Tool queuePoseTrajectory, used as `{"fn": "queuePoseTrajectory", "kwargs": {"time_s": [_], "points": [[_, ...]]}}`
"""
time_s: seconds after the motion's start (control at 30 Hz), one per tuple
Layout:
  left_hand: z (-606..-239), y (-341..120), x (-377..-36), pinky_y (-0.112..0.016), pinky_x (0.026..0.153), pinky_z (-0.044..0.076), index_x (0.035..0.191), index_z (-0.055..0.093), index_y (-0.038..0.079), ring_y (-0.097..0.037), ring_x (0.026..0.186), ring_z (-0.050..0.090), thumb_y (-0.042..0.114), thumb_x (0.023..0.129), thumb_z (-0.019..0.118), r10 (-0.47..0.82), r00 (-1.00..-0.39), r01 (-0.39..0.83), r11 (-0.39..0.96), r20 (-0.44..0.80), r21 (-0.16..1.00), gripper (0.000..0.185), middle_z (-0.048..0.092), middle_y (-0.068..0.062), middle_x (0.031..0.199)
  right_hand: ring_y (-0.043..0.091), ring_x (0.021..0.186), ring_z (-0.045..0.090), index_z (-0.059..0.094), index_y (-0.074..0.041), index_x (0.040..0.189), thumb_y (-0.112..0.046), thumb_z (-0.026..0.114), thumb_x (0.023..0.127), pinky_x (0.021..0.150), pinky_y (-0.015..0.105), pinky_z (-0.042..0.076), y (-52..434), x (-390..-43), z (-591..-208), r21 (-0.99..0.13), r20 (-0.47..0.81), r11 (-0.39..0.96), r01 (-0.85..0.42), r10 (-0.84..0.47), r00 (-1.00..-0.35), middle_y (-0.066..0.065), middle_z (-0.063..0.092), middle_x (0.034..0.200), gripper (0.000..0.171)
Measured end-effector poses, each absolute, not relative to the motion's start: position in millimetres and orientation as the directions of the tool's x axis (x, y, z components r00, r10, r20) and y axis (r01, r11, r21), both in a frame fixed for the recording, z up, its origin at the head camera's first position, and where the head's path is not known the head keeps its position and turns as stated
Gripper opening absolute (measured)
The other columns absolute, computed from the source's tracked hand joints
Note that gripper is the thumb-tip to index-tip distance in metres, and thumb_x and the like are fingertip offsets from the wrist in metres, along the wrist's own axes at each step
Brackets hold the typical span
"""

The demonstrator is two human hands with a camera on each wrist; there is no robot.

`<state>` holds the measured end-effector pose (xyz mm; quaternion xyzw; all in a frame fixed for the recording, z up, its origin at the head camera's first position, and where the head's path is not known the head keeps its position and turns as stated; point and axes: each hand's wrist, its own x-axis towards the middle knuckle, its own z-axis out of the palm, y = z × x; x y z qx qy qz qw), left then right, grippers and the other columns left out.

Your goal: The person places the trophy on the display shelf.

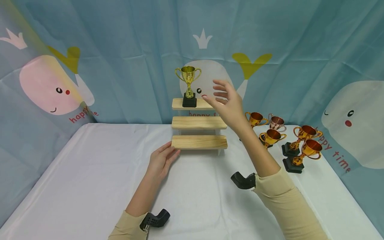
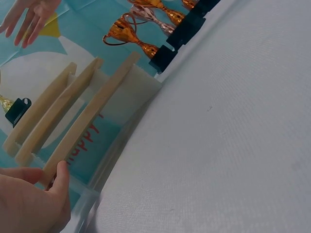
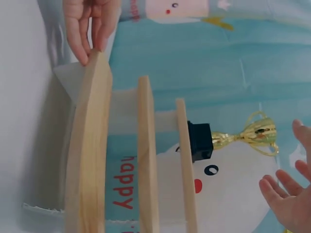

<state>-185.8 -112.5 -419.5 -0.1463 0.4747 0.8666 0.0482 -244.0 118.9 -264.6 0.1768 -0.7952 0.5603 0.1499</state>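
Observation:
A three-step wooden display stand (image 1: 199,142) stands at the back middle of the white table. On its top step, toward the left, a gold trophy cup (image 1: 188,76) with a black base is upright. My left hand (image 1: 162,160) pinches the left end of the lowest step between thumb and fingers, as the left wrist view also shows. To the right of the gold trophy, my right hand (image 1: 229,103) hovers in the air with fingers spread and a gap between it and the cup. Nothing is in it.
Right of the stand are several bronze-coloured trophies, among them one at the front (image 1: 311,149), plus a pinkish one (image 1: 276,123) at the back. Behind everything hangs a blue curtain (image 1: 126,66) with cartoon whales. White cloth (image 1: 90,180) covers the table.

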Motion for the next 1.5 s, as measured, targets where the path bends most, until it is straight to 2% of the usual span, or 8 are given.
{"fn": "queuePoseTrajectory", "kwargs": {"time_s": [0.23,0.53,0.97,1.23,1.33,1.5], "points": [[-419.1,-111.9,-186.3,-0.03,0.109,0.057,0.159,0.032,-0.011,-0.033,0.145,0.044,-0.007,0.108,0.046,-0.061,-0.95,-0.225,-0.546,-0.307,0.807,0.053,0.032,-0.025,0.164,0.034,0.132,0.058,0.053,-0.007,0.151,-0.017,0.078,0.099,0.115,0.044,0.053,128.5,-230.0,-273.5,-0.817,0.463,0.334,-0.47,-0.107,-0.88,0.016,0.058,0.146,0.058],[-418.7,-111.8,-185.4,-0.03,0.109,0.057,0.159,0.034,-0.011,-0.033,0.144,0.046,-0.007,0.109,0.047,-0.069,-0.947,-0.23,-0.533,-0.312,0.814,0.052,0.034,-0.025,0.163,0.031,0.132,0.059,0.054,-0.004,0.15,-0.013,0.076,0.1,0.116,0.039,0.053,144.7,-211.2,-278.7,-0.8,0.486,0.354,-0.485,-0.093,-0.869,0.018,0.059,0.145,0.056],[-417.1,-110.8,-184.8,-0.03,0.108,0.058,0.158,0.035,-0.011,-0.033,0.144,0.046,-0.007,0.108,0.047,-0.074,-0.947,-0.226,-0.536,-0.312,0.813,0.052,0.035,-0.024,0.163,0.03,0.13,0.061,0.057,-0.001,0.146,-0.005,0.074,0.1,0.116,0.038,0.052,166.0,-194.3,-289.4,-0.773,0.517,0.385,-0.504,-0.078,-0.852,0.017,0.062,0.142,0.05],[-415.6,-110.1,-184.9,-0.029,0.109,0.057,0.158,0.034,-0.011,-0.033,0.144,0.045,-0.006,0.109,0.047,-0.076,-0.947,-0.223,-0.542,-0.312,0.81,0.051,0.034,-0.025,0.163,0.033,0.13,0.062,0.059,-0.001,0.145,-0.006,0.072,0.101,0.114,0.039,0.054,178.1,-182.8,-296.3,-0.752,0.519,0.44,-0.491,-0.064,-0.853,0.018,0.063,0.141,0.046],[-416.5,-110.0,-184.8,-0.029,0.108,0.058,0.158,0.035,-0.011,-0.032,0.144,0.045,-0.007,0.109,0.047,-0.072,-0.947,-0.225,-0.545,-0.313,0.808,0.052,0.034,-0.024,0.163,0.034,0.129,0.062,0.06,-0.001,0.145,-0.006,0.072,0.101,0.114,0.036,0.054,183.7,-179.3,-299.3,-0.749,0.516,0.452,-0.485,-0.062,-0.854,0.018,0.063,0.14,0.046],[-416.8,-110.4,-183.8,-0.03,0.109,0.057,0.159,0.033,-0.011,-0.033,0.145,0.044,-0.007,0.109,0.046,-0.066,-0.949,-0.225,-0.54,-0.307,0.811,0.052,0.032,-0.024,0.164,0.031,0.127,0.063,0.061,0.0,0.142,-0.002,0.073,0.099,0.11,0.019,0.053,193.5,-175.0,-304.1,-0.737,0.532,0.463,-0.493,-0.053,-0.845,0.018,0.064,0.139,0.045]]}}
